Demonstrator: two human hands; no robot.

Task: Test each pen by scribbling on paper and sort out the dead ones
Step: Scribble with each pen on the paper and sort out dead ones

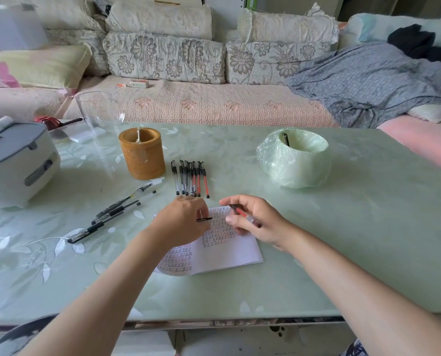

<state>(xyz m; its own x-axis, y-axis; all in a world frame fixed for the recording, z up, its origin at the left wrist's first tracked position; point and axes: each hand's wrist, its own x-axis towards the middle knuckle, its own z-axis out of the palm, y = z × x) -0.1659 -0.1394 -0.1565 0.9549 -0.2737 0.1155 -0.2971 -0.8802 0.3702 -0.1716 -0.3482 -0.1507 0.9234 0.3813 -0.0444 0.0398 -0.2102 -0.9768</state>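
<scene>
My right hand (255,222) holds a red pen (242,214) over the top of the written-on notebook (224,249). My left hand (182,222) rests on the notebook's upper left and pinches a small black pen cap (204,219). Just beyond the hands, a row of several capped pens (190,179), black and red, lies side by side. Three black pens (114,213) lie apart at the left. A small bin lined with a green bag (295,160) stands at the right with one pen (285,139) inside.
An orange bamboo pen holder (142,153) stands behind the pen row. A clear glass jug (98,116) and a grey-lidded white appliance (13,163) occupy the left. A sofa with cushions runs behind the green table (368,227).
</scene>
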